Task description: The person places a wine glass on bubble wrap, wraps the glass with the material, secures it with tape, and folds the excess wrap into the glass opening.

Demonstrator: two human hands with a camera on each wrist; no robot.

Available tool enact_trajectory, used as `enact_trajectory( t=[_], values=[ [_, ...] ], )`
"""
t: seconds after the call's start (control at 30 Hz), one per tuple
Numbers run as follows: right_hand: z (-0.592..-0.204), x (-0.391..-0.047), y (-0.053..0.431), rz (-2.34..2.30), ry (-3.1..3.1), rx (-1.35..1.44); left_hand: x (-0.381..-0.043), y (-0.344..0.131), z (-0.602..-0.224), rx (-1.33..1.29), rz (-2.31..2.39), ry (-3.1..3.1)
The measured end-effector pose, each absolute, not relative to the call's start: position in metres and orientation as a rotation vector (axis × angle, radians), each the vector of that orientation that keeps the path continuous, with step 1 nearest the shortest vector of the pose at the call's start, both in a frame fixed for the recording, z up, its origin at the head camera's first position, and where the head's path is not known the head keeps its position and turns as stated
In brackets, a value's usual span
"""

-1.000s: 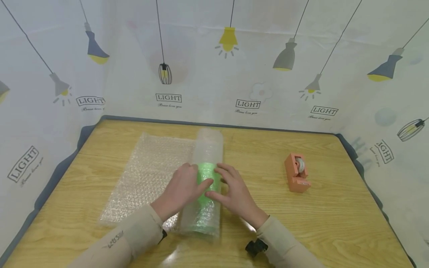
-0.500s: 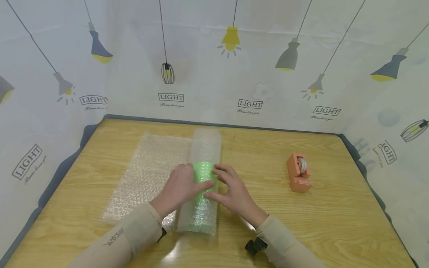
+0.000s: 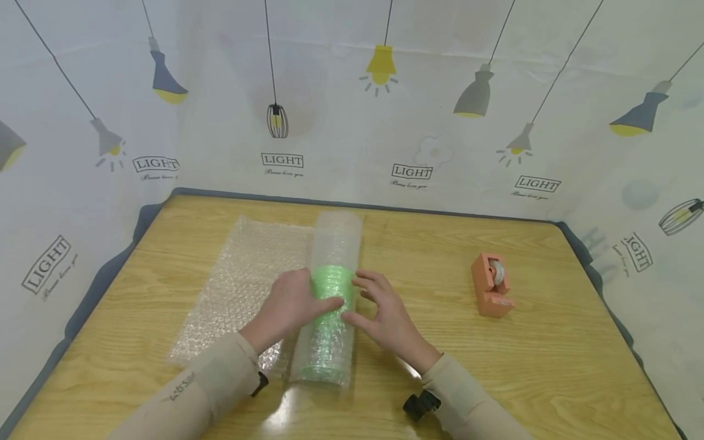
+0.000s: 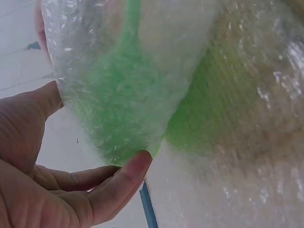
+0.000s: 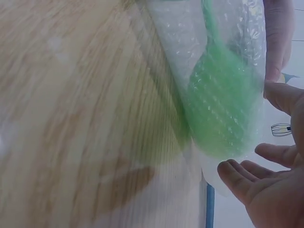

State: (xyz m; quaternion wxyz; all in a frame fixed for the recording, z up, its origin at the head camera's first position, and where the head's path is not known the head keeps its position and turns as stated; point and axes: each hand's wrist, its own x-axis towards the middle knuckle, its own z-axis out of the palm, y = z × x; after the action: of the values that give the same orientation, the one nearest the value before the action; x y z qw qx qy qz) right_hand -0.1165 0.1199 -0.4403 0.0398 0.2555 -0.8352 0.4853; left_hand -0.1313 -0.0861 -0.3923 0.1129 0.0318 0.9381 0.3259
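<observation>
A green goblet point(image 3: 332, 278) lies on its side inside a roll of bubble wrap point(image 3: 338, 238); its stem and bowl show through in both wrist views. From the roll's left side my left hand point(image 3: 286, 302) holds it, thumb across the top and fingers curved round the bowl's end of the wrap in the left wrist view. On the other side my right hand point(image 3: 387, 315) cups the roll loosely, thumb tip at its upper edge, fingers point(image 5: 235, 173) spread and relaxed beside the bowl. The unrolled bubble wrap point(image 3: 231, 293) stretches flat to the left.
An orange tape dispenser point(image 3: 491, 286) with a roll of tape stands to the right on the wooden table point(image 3: 429, 244). A white sheet printed with lamps point(image 3: 341, 122) walls the back and both sides.
The wrapped goblet has rolled slightly left onto the flat wrap. My left hand has moved left with it; my right hand has barely moved, its thumb now nearer the roll's right side.
</observation>
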Motion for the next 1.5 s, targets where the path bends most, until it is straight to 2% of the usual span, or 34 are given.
enact_trajectory(
  t=[0.93,1.5],
  values=[
    [-0.438,-0.117,0.136,1.595,-2.721,0.563,-0.132,-0.080,-0.413,-0.025,1.156,2.613],
    [-0.438,-0.121,0.149,1.580,-2.648,0.616,-0.133,-0.072,-0.424,-0.051,1.305,2.461]
  ],
)
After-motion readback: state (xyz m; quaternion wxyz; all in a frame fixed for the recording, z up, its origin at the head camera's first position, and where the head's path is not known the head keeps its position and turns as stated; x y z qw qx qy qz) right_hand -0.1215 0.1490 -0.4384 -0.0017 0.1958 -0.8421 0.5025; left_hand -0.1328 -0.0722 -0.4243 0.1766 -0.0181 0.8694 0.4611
